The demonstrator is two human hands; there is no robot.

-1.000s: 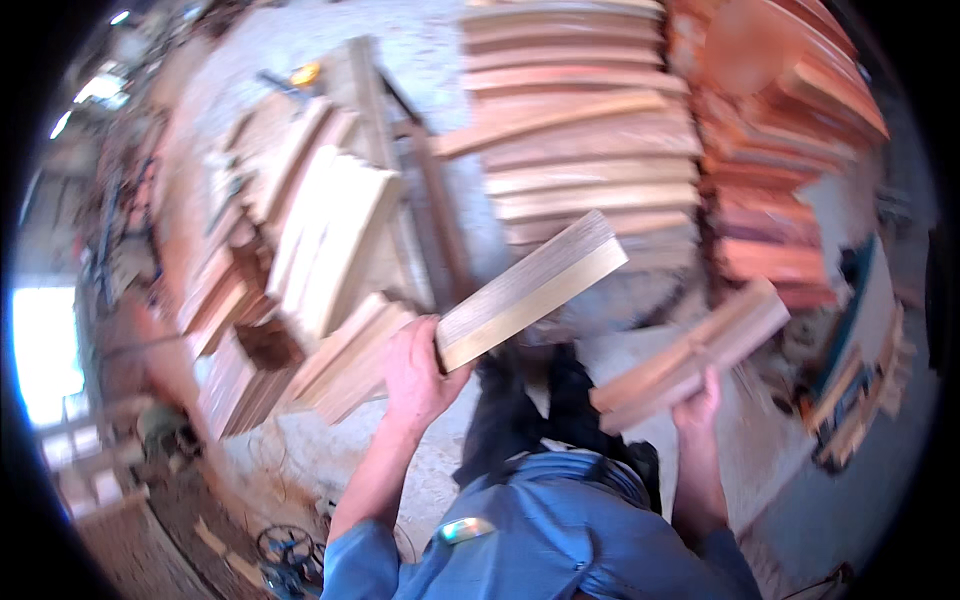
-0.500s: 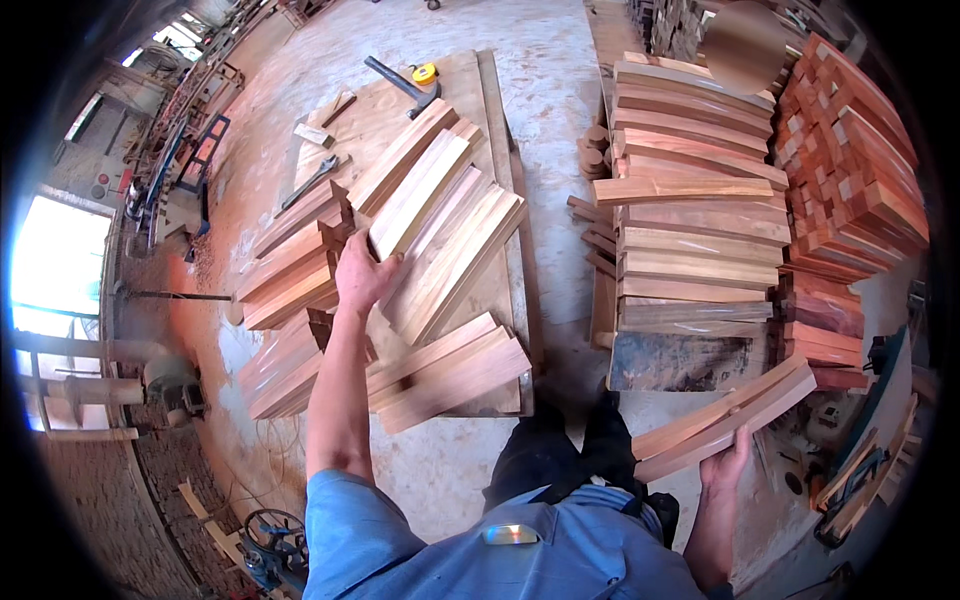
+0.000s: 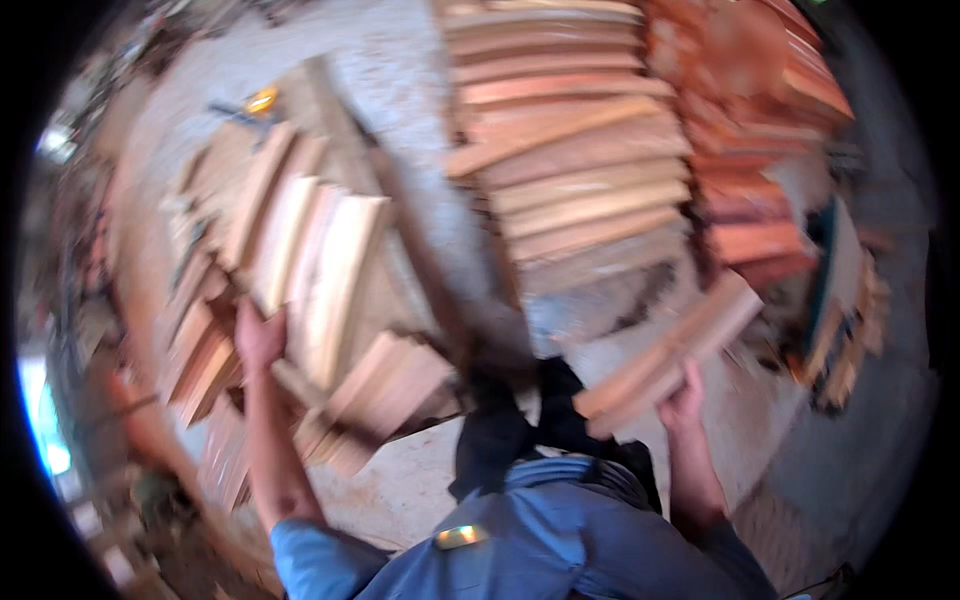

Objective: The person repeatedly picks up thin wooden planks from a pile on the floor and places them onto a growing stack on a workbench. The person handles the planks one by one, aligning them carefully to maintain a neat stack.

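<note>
My right hand (image 3: 682, 398) is closed on a pair of curved wooden pieces (image 3: 665, 360), holding them at a slant beside my right hip. Over the work table (image 3: 410, 262) my left hand (image 3: 262, 338) rests at the near end of a row of pale wooden pieces (image 3: 330, 290). Motion smears its fingers, so whether they grip a piece does not show. Left of that hand lie darker reddish wooden pieces (image 3: 200, 345). Close to me, another small stack of wooden pieces (image 3: 392, 382) sits at the table's near edge.
A tall stack of curved wooden pieces (image 3: 590, 200) stands right of the table, with redder stacked wood (image 3: 745, 200) beyond. A yellow tape measure (image 3: 262, 100) and a blurred hammer (image 3: 238, 112) lie at the table's far end. Wood offcuts (image 3: 850, 340) lie far right.
The whole view has swung to the right, so the table and stacks sit further left and blur. My right hand still holds the curved pieces; my left hand stays by the pale row.
</note>
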